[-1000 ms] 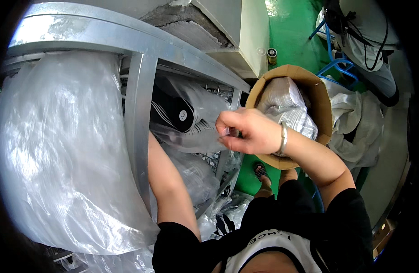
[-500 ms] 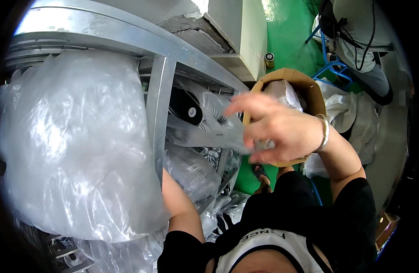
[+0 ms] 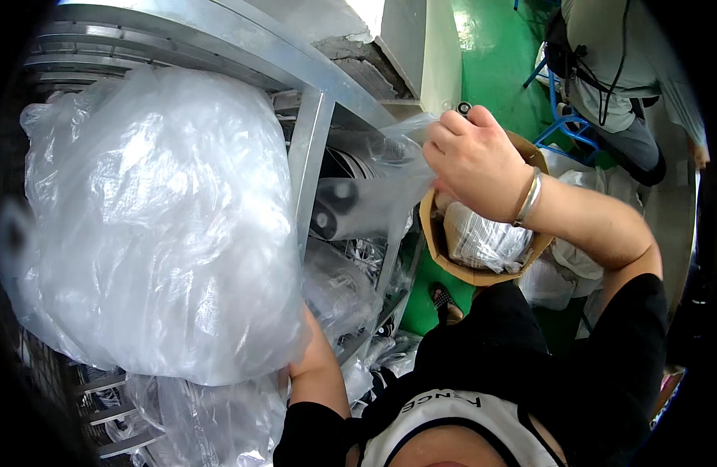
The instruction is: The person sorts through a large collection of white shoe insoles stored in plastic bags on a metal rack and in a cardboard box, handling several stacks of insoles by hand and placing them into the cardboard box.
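My right hand (image 3: pixel 475 159) is raised over the cardboard box with its fingers closed on the edge of a clear plastic bag (image 3: pixel 417 175). That bag stretches from the hand back into the rack, and dark round pieces (image 3: pixel 335 206) show through it. My left forearm (image 3: pixel 319 366) reaches into the rack beside a large, puffed-out plastic bag (image 3: pixel 164 226). The left hand itself is hidden behind that bulging bag, so its fingers do not show.
A metal rack (image 3: pixel 312 144) with slatted shelves fills the left, with more bagged goods below. The cardboard box (image 3: pixel 475 274) holds plastic-wrapped white goods (image 3: pixel 487 237). Another person (image 3: pixel 608 86) is at the upper right by a blue metal stool (image 3: pixel 565 124). White sacks lie beside the box.
My right hand has gone from spread fingers to closed on the clear bag's edge, moving slightly up and drawing the plastic taut. The large puffed bag sits slightly farther right in view.
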Demonstrator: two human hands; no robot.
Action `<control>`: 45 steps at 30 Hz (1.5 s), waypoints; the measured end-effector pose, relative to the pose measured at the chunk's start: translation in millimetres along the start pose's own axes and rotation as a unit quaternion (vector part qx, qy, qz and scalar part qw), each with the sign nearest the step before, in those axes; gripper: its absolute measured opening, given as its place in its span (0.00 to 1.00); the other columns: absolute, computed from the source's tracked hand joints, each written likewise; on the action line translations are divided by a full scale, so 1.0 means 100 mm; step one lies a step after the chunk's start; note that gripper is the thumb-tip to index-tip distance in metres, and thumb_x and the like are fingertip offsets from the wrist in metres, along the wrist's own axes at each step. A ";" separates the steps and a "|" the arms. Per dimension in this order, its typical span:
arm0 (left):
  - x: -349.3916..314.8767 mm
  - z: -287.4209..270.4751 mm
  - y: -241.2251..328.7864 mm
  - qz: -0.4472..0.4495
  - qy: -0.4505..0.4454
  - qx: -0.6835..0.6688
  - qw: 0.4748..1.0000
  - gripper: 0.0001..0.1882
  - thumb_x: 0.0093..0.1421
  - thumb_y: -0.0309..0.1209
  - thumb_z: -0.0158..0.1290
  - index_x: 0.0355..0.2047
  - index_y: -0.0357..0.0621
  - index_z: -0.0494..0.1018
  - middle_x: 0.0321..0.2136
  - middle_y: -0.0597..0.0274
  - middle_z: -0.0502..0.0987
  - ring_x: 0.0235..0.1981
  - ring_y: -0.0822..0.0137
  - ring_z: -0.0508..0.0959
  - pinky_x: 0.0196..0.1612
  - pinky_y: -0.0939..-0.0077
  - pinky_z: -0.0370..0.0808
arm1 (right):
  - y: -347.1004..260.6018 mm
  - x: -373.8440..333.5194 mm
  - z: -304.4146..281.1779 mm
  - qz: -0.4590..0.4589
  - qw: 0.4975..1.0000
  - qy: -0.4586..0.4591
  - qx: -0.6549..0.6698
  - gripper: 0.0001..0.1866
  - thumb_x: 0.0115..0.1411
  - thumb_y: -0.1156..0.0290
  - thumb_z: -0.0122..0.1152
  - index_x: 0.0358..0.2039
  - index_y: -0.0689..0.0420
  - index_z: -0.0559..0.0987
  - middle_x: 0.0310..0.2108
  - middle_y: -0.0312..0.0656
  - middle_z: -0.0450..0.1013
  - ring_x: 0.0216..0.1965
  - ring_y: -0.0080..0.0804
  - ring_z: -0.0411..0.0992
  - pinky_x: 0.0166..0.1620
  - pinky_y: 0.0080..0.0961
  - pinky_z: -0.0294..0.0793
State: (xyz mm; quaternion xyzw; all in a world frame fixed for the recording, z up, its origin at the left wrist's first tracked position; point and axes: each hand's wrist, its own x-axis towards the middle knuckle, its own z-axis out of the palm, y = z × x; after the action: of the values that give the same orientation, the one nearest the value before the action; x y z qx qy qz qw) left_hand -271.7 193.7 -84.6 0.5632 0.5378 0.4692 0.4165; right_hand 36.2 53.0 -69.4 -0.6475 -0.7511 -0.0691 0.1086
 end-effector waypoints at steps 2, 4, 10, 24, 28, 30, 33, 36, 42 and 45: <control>-0.02 0.04 -0.02 0.001 -0.016 -0.001 1.000 0.09 0.46 0.28 0.51 0.29 0.41 0.67 0.20 0.68 0.68 0.22 0.74 0.66 0.26 0.82 0.65 | 0.03 0.02 -0.07 -0.077 0.990 0.034 -0.112 0.09 0.37 0.61 0.56 0.18 0.51 0.73 0.28 0.33 0.65 0.38 0.29 0.58 0.42 0.31 0.56; 0.01 0.13 -0.02 0.005 -0.035 -0.003 0.999 0.09 0.46 0.28 0.51 0.29 0.41 0.67 0.20 0.68 0.68 0.22 0.74 0.66 0.26 0.82 0.65 | 0.10 0.08 -0.18 -0.222 0.945 0.102 -0.217 0.08 0.35 0.63 0.58 0.15 0.53 0.73 0.32 0.37 0.65 0.42 0.31 0.58 0.44 0.30 0.55; 0.11 0.25 -0.05 0.017 -0.084 0.017 0.996 0.09 0.46 0.28 0.51 0.30 0.41 0.67 0.20 0.68 0.68 0.22 0.74 0.66 0.26 0.82 0.64 | -0.22 0.34 0.16 -0.198 0.706 -0.036 0.679 0.07 0.44 0.72 0.55 0.26 0.57 0.70 0.43 0.44 0.62 0.47 0.36 0.58 0.50 0.31 0.53; 0.24 0.35 -0.18 0.031 -0.138 0.079 0.987 0.09 0.47 0.28 0.52 0.30 0.40 0.67 0.20 0.67 0.68 0.22 0.74 0.66 0.27 0.82 0.64 | -1.13 1.48 1.23 -0.007 0.876 0.091 0.473 0.25 0.41 0.62 0.54 0.42 0.49 0.65 0.29 0.45 0.68 0.33 0.42 0.68 0.32 0.33 0.68; 0.34 0.41 -0.21 0.038 -0.148 0.083 0.985 0.09 0.47 0.28 0.52 0.30 0.40 0.67 0.20 0.67 0.68 0.22 0.74 0.66 0.27 0.82 0.64 | -1.05 1.61 1.23 -0.018 0.902 0.002 0.432 0.16 0.46 0.58 0.48 0.36 0.49 0.71 0.28 0.44 0.70 0.32 0.40 0.69 0.31 0.33 0.67; 0.42 0.37 -0.18 0.046 -0.146 0.092 0.984 0.09 0.47 0.28 0.52 0.30 0.40 0.67 0.20 0.67 0.68 0.23 0.74 0.66 0.27 0.83 0.64 | -1.04 1.60 1.19 -0.027 0.887 0.006 0.461 0.15 0.51 0.57 0.42 0.35 0.50 0.71 0.26 0.45 0.71 0.32 0.40 0.69 0.31 0.34 0.67; 0.48 0.48 -0.21 0.046 -0.155 0.089 0.983 0.09 0.47 0.28 0.52 0.30 0.39 0.67 0.21 0.67 0.68 0.23 0.74 0.66 0.27 0.83 0.64 | -1.06 1.63 1.45 0.071 0.808 0.080 0.579 0.18 0.52 0.56 0.37 0.36 0.53 0.69 0.28 0.48 0.70 0.33 0.43 0.68 0.33 0.36 0.66; 0.52 0.52 -0.22 0.046 -0.162 0.090 0.982 0.09 0.47 0.28 0.52 0.30 0.39 0.68 0.21 0.67 0.68 0.23 0.74 0.66 0.27 0.83 0.64 | -0.99 1.76 1.54 0.067 0.785 0.078 0.610 0.22 0.54 0.54 0.32 0.34 0.60 0.68 0.30 0.51 0.69 0.34 0.46 0.67 0.36 0.37 0.64; 0.57 0.54 -0.21 0.048 -0.166 0.102 0.980 0.09 0.47 0.27 0.52 0.30 0.39 0.68 0.21 0.67 0.69 0.23 0.74 0.66 0.27 0.83 0.64 | -0.89 1.89 1.57 0.199 0.521 -0.119 0.822 0.32 0.55 0.48 0.28 0.16 0.62 0.71 0.10 0.41 0.64 0.12 0.27 0.62 0.17 0.23 0.64; 0.58 0.58 -0.24 0.047 -0.173 0.101 0.979 0.10 0.47 0.27 0.52 0.30 0.39 0.68 0.21 0.67 0.69 0.23 0.74 0.66 0.27 0.83 0.64 | -0.92 1.88 1.71 0.153 0.554 -0.135 0.807 0.34 0.52 0.42 0.33 0.13 0.62 0.71 0.11 0.42 0.64 0.12 0.27 0.62 0.18 0.23 0.64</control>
State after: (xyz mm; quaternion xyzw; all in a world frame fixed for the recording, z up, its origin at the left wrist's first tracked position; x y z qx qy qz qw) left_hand -221.5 255.4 -115.4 0.6996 0.4750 0.3276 0.4215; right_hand -93.4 260.6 -184.0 -0.3958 -0.3874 0.6717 0.4920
